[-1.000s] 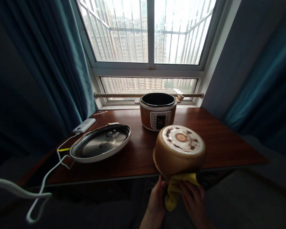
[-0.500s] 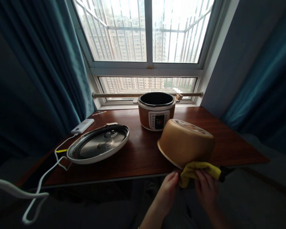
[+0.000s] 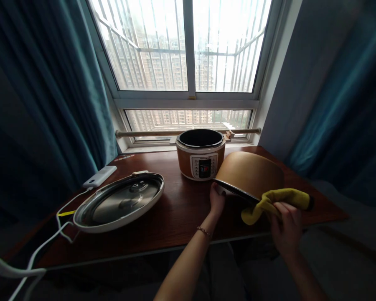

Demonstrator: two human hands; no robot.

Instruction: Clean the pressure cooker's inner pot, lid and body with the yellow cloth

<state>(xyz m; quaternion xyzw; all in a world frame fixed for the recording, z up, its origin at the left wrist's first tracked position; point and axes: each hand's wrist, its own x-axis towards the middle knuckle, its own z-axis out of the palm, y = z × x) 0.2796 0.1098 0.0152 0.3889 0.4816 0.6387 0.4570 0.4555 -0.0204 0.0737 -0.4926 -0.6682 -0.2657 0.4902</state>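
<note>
Now, from the head view, the golden inner pot (image 3: 250,173) hangs tilted above the table (image 3: 175,217), just at 4 o'clock from the cooker base (image 3: 200,154). The left hand (image 3: 217,200) clasps its rim at 9 o'clock, fingers curled over the edge. The right hand (image 3: 286,225) pinches a yellow cloth (image 3: 278,200) against the rim at 4 o'clock. With only 2 rim grips — 1 through loose cloth — the pot could slip and strike the cooker base, I judge. The lid (image 3: 119,202) lies well apart at 9 o'clock.

Matt golden metal pot (image 3: 250,173); soft yellow cloth (image 3: 277,200); glossy wood table (image 3: 175,209); shiny steel lid (image 3: 119,201).
</note>
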